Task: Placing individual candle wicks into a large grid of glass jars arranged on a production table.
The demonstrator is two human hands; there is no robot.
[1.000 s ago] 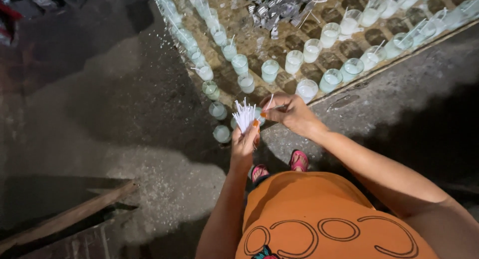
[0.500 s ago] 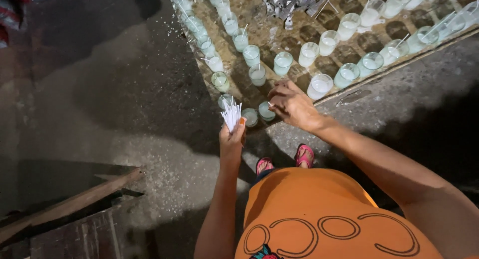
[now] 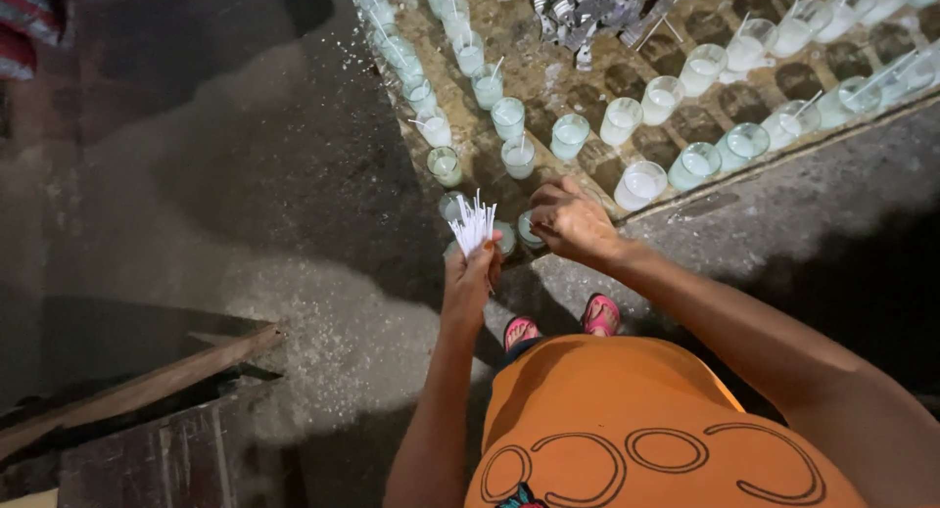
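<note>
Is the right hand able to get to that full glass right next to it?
Probably yes. The right hand hovers just beside the glass at the tray's edge, and nothing lies between them.

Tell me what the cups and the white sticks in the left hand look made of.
Cups: apparently clear glass, glossy rims, filled with pale matte stuff, perhaps wax.
White sticks: thin, stiff, matte white, maybe waxed string; too small to tell. The left hand grips them in a bunch.

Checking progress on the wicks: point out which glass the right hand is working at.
The glass at the near corner, right under the right hand; the other glasses sit farther up the rows.
</note>
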